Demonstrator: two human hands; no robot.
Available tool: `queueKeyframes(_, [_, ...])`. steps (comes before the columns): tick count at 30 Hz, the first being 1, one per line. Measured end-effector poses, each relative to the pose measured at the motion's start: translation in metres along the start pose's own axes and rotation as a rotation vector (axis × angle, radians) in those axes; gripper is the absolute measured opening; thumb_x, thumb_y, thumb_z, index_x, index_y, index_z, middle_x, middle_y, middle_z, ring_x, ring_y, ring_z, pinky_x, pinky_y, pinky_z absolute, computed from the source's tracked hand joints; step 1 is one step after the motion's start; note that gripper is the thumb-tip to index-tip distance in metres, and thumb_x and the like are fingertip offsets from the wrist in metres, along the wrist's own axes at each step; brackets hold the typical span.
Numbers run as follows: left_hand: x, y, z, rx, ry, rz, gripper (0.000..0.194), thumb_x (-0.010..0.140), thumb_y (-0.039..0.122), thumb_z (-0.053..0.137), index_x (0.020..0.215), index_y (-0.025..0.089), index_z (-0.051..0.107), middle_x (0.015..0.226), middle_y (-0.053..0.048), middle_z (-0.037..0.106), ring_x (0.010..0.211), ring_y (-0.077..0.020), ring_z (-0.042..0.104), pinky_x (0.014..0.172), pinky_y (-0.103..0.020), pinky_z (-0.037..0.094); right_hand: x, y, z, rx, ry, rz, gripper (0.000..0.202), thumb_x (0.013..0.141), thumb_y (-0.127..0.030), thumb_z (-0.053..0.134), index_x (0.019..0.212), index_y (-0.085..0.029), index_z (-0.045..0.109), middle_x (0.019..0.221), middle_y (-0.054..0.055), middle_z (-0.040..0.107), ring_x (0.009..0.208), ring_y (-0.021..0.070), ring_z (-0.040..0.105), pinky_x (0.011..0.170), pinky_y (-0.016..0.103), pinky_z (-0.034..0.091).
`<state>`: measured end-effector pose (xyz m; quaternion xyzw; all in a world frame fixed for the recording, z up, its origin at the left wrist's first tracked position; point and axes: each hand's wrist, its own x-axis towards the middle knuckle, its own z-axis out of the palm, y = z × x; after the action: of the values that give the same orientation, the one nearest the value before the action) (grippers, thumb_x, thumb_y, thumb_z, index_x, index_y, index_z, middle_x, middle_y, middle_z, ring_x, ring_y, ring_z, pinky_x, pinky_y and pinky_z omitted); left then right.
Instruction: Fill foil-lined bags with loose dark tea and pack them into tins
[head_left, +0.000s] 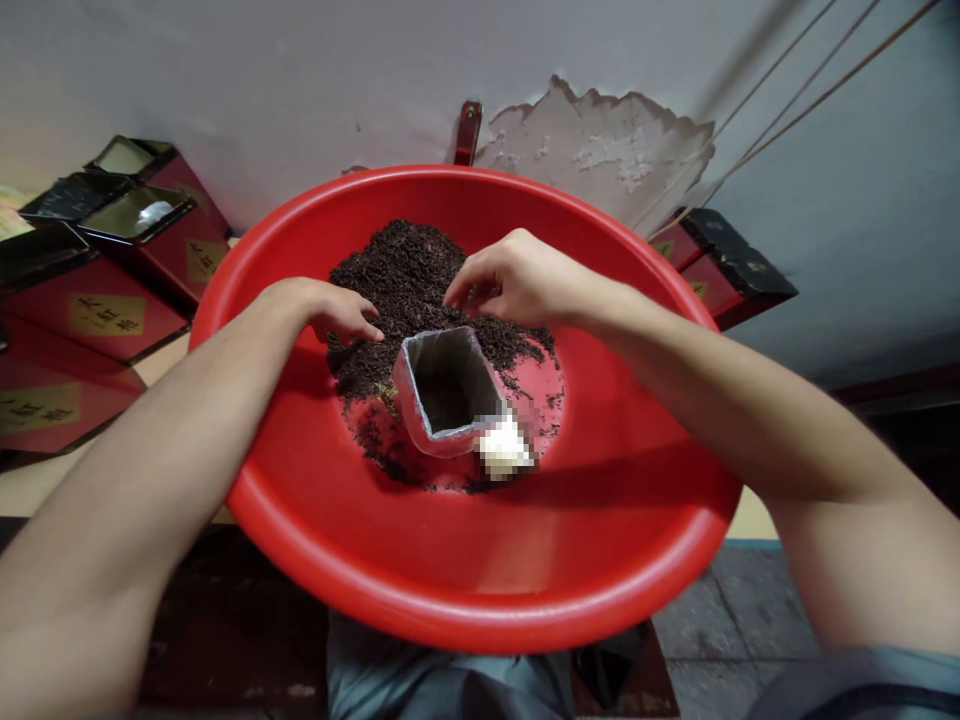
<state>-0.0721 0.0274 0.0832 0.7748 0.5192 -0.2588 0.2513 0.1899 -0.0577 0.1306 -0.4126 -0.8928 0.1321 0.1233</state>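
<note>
i judge that the step in hand is working by hand at the mound of dark brown, loose, dried leaves (409, 255), which looks like tea. it sits toward the far side of the wide, round, bright red plastic basin (480, 620), with scraps strewn over the floor nearer me. just in front of the mound stands a small, boxy container lined with clear plastic (480, 372), its mouth facing up; the inside is too dim to tell how much lies in it.

my left hand (346, 315) is at the mound's left edge, fingers loosely spread and thumb apart, with nothing seen in its grasp. my right hand (499, 280) is over the mound's right side, fingers curled toward the thumb; whether it pinches some leaves i cannot tell. the next move, i would say, calls for a light, cupped touch that keeps clear of the container's rim.

as for writing, the red and black rectangular tins at my left (154, 335) bear yellow paper labels (109, 313) with slanted black characters, which i read as 大红袍; the smaller line beneath is illegible. the similar tins at my right (724, 275) show labels too small to read. the pale thing at the container's near corner (506, 447) is blurred into squares.
</note>
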Motion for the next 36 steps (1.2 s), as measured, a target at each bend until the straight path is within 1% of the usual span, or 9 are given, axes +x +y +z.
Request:
queueKeyframes(3, [-0.006, 0.006, -0.002, -0.082, -0.062, -0.067, 0.091, 0.095, 0.059, 0.058, 0.173, 0.026, 0.025, 0.159, -0.017, 0.059, 0.133, -0.0338, 0.067, 0.091, -0.032, 0.061, 0.0, 0.061, 0.025, -0.058, -0.062, 0.224, 0.035, 0.091, -0.025, 0.071, 0.123, -0.018, 0.079, 0.112, 0.008, 0.081, 0.106, 0.0245, 0.075, 0.103, 0.039, 0.055])
queueKeyframes(5, [-0.01, 0.01, -0.003, -0.071, -0.043, -0.063, 0.09, 0.095, 0.057, 0.058, 0.173, 0.025, 0.025, 0.16, -0.018, 0.058, 0.134, -0.0353, 0.065, 0.091, -0.033, 0.06, -0.014, 0.094, 0.056, -0.08, -0.069, 0.453, 0.06, 0.094, -0.034, 0.07, 0.148, -0.01, 0.063, 0.137, 0.02, 0.071, 0.127, 0.0325, 0.069, 0.113, 0.045, 0.049])
queueKeyframes(7, [-0.012, 0.011, -0.002, -0.056, -0.033, -0.057, 0.088, 0.096, 0.053, 0.057, 0.173, 0.023, 0.025, 0.161, -0.018, 0.056, 0.135, -0.0358, 0.064, 0.091, -0.034, 0.06, -0.036, 0.113, 0.094, -0.023, -0.028, 0.709, 0.107, 0.088, -0.047, 0.077, 0.169, -0.001, 0.025, 0.167, 0.035, 0.037, 0.151, 0.0405, 0.048, 0.123, 0.049, 0.041])
queueKeyframes(9, [-0.012, 0.012, -0.001, -0.052, -0.039, -0.047, 0.086, 0.098, 0.05, 0.055, 0.173, 0.021, 0.024, 0.16, -0.018, 0.057, 0.135, -0.0347, 0.064, 0.09, -0.033, 0.06, -0.055, 0.117, 0.132, 0.051, -0.006, 0.811, 0.133, 0.081, -0.059, 0.081, 0.173, -0.005, 0.002, 0.176, 0.034, 0.004, 0.163, 0.0442, 0.023, 0.129, 0.057, 0.029])
queueKeyframes(12, [-0.008, 0.01, 0.002, -0.029, -0.015, 0.0, 0.083, 0.099, 0.05, 0.057, 0.172, 0.023, 0.03, 0.162, -0.015, 0.056, 0.137, -0.0343, 0.062, 0.096, -0.033, 0.059, -0.064, 0.108, 0.174, 0.041, 0.03, 0.789, 0.131, 0.082, -0.056, 0.077, 0.173, -0.011, -0.005, 0.179, 0.026, -0.006, 0.167, 0.041, 0.007, 0.133, 0.061, 0.015])
queueKeyframes(16, [-0.005, 0.013, 0.003, 0.032, 0.093, 0.106, 0.082, 0.093, 0.056, 0.068, 0.166, 0.027, 0.044, 0.167, -0.011, 0.051, 0.149, -0.0388, 0.05, 0.114, -0.038, 0.049, -0.044, 0.1, 0.2, -0.09, 0.234, 0.889, 0.095, 0.094, -0.047, 0.06, 0.171, -0.01, 0.019, 0.178, 0.025, 0.012, 0.164, 0.0388, 0.022, 0.131, 0.053, 0.023])
queueKeyframes(21, [-0.015, 0.026, 0.002, 0.066, 0.118, 0.151, 0.081, 0.095, 0.053, 0.067, 0.167, 0.028, 0.042, 0.166, -0.008, 0.052, 0.155, -0.0394, 0.043, 0.123, -0.041, 0.041, -0.028, 0.111, 0.202, -0.113, 0.37, 0.891, 0.069, 0.095, -0.038, 0.056, 0.159, -0.017, 0.044, 0.165, 0.023, 0.04, 0.148, 0.0393, 0.044, 0.122, 0.053, 0.037])
queueKeyframes(27, [-0.021, 0.028, 0.001, 0.061, 0.003, 0.022, 0.076, 0.101, 0.048, 0.057, 0.17, 0.03, 0.033, 0.167, -0.008, 0.051, 0.145, -0.032, 0.056, 0.104, -0.029, 0.054, -0.015, 0.127, 0.187, 0.044, 0.515, 0.897, 0.067, 0.08, -0.021, 0.067, 0.145, -0.015, 0.055, 0.147, 0.019, 0.053, 0.138, 0.0329, 0.053, 0.119, 0.045, 0.043])
queueKeyframes(36, [-0.019, 0.023, 0.004, -0.057, -0.065, -0.033, 0.079, 0.101, 0.045, 0.056, 0.172, 0.028, 0.026, 0.165, -0.012, 0.053, 0.137, -0.0342, 0.063, 0.096, -0.037, 0.06, 0.042, 0.135, 0.127, 0.549, 0.829, 1.018, 0.04, 0.078, -0.02, 0.07, 0.117, -0.017, 0.063, 0.106, 0.008, 0.073, 0.096, 0.0204, 0.068, 0.09, 0.035, 0.058])
